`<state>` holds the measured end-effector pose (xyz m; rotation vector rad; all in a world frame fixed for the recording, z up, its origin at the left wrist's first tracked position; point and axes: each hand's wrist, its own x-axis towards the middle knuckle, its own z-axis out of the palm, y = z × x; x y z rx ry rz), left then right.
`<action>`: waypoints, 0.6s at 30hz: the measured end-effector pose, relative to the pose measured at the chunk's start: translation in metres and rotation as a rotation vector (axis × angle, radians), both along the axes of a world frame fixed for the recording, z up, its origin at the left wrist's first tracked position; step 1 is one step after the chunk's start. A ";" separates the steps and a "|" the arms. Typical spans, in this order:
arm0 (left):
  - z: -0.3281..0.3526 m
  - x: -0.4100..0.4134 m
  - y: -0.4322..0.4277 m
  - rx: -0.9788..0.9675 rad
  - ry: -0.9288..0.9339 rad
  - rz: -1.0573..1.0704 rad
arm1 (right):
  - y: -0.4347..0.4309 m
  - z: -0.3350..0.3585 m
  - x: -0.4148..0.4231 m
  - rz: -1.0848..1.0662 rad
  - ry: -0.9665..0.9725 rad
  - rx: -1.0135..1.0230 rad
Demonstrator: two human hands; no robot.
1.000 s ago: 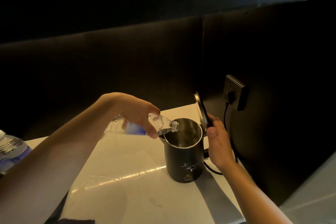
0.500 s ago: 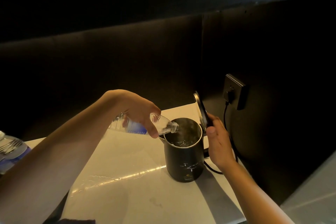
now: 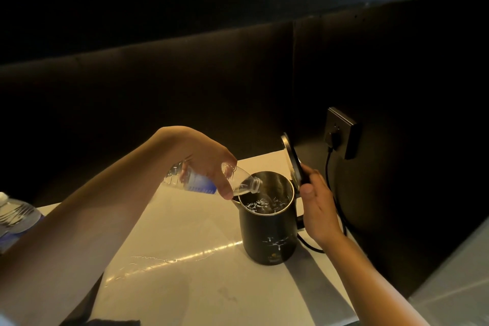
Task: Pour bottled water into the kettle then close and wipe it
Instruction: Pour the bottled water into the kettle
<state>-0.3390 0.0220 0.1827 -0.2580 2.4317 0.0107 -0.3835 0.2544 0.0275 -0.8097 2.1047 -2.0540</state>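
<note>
A black kettle [image 3: 270, 235] stands on the pale counter [image 3: 190, 272], its lid [image 3: 292, 160] swung up to the right. My left hand [image 3: 203, 159] grips a clear water bottle [image 3: 238, 182] with a blue label, tipped nearly flat, its neck over the kettle's rim. Water streams into the kettle and ripples inside. My right hand [image 3: 316, 206] rests against the raised lid and the handle side, holding the lid upright.
A wall socket [image 3: 340, 131] with a plug sits right of the kettle; its black cord [image 3: 329, 167] drops behind my right hand. Another water bottle [image 3: 14, 214] lies at the far left edge. A dark cloth [image 3: 113, 322] shows at the bottom edge. A dark wall backs the counter.
The bottle has tipped slightly further and the water in the kettle has risen, now rippling visibly. Both hands stay almost where they were.
</note>
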 end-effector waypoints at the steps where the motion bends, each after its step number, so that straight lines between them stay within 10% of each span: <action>1: 0.000 0.000 0.001 0.000 0.000 -0.002 | 0.000 0.000 0.000 -0.002 0.001 0.001; 18: -0.015 0.027 -0.009 0.139 0.097 0.062 | 0.000 -0.005 -0.003 -0.020 0.048 0.010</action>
